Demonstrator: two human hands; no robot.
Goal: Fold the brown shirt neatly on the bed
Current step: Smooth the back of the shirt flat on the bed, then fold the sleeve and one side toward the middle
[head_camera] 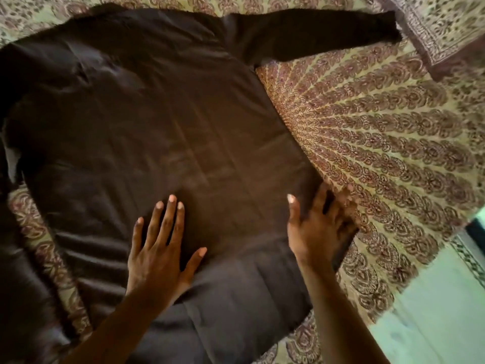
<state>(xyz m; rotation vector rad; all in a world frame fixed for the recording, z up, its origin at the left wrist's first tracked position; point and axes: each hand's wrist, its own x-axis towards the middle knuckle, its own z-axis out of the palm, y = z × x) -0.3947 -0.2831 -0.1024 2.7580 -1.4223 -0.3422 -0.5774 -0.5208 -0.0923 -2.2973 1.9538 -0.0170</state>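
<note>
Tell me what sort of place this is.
Most likely a bedroom: the brown shirt lies spread on a bed covered by a patterned bedspread, with what looks like a matching pillow at the top corner.

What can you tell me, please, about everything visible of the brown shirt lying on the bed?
The brown shirt is dark, smooth, slightly shiny woven-looking cloth with long sleeves. It lies spread flat and unfolded on the patterned bedspread, one sleeve stretched out toward the pillow, the other side running off the picture's left edge. Faint crease lines cross its body; ripples gather near the lower left. The left hand presses flat on it, and the right hand rests at its right side edge.
</note>
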